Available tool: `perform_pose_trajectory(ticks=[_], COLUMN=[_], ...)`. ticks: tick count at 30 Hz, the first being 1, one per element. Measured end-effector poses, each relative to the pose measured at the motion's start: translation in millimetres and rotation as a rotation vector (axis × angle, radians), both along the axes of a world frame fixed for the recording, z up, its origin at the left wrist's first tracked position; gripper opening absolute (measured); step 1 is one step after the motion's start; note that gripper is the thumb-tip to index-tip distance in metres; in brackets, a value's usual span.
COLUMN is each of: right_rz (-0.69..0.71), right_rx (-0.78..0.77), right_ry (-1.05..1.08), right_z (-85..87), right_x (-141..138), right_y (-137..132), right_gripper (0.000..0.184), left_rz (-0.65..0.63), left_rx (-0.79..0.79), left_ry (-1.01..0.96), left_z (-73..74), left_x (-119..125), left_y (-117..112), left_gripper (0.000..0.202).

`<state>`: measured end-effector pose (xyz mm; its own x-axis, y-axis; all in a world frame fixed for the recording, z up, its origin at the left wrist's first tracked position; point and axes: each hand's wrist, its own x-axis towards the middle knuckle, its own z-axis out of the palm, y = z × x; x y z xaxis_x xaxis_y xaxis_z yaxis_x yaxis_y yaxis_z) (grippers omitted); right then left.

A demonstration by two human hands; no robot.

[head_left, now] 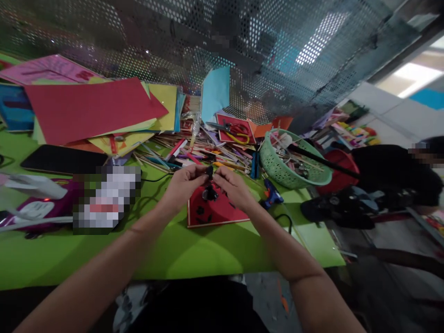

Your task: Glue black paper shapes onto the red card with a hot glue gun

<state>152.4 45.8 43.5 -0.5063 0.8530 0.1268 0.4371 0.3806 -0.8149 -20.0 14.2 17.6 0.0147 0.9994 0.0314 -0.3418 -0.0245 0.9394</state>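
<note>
My left hand [182, 184] and my right hand [233, 186] meet near the middle of the head view, fingertips pinched on a small black piece [209, 171]. What the piece is made of cannot be made out. Just below it, a dark, rounded, shiny thing [210, 193] shows over a red panel [227, 213]. Pale thin strips edge this panel, and several black cut-out shapes lie on it. It rests on the green tabletop [166, 259], partly covered by both hands.
A blue glue gun [271, 193] lies right of the panel, before a green basket [294, 171] of sticks. Scissors [239, 134] and loose sticks [222, 152] spread behind. Coloured paper [93, 111], a phone [64, 159] and a purple device [48, 203] occupy the left. Someone in black [388, 175] is at right.
</note>
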Motion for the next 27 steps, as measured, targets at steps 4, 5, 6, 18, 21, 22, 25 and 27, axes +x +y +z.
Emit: perform_pose_trajectory(ticks=[4, 5, 6, 18, 21, 22, 25, 27], right_rz=[0.069, 0.080, 0.089, 0.075, 0.091, 0.094, 0.091, 0.085], right_rx=[0.032, 0.045, 0.057, 0.137, 0.148, 0.148, 0.148, 0.152], right_ry=[0.001, 0.000, -0.005, -0.126, -0.111, -0.113, -0.138, -0.137], right_z=[-3.8, -4.5, -5.3, -12.7, -13.1, -13.2, -13.7, -14.4], right_x=[3.4, 4.9, 6.2, 13.0, 13.4, 13.4, 13.7, 14.1], right_y=[-0.8, -0.7, -0.5, -1.7, -0.7, -0.5, -0.2, -0.2], right_gripper=[0.028, 0.027, 0.025, 0.015, 0.019, 0.020, 0.017, 0.015], left_rz=[-0.039, -0.036, -0.024, -0.004, -0.006, -0.009, -0.015, -0.020], left_rx=[0.047, 0.058, 0.069, 0.059, 0.038, 0.041, 0.055, 0.048], left_ry=[0.136, 0.174, 0.215, 0.306, 0.279, 0.284, 0.308, 0.298], left_z=[-5.2, -5.8, -6.1, -4.6, -4.5, -4.8, -6.4, -7.1], left_x=[2.4, 3.5, 4.7, 11.3, 11.8, 11.8, 11.6, 11.4], left_y=[-2.2, -3.4, -4.9, -10.6, -10.8, -11.0, -10.8, -9.8], left_gripper=[0.029, 0.029, 0.029, 0.026, 0.026, 0.026, 0.026, 0.026])
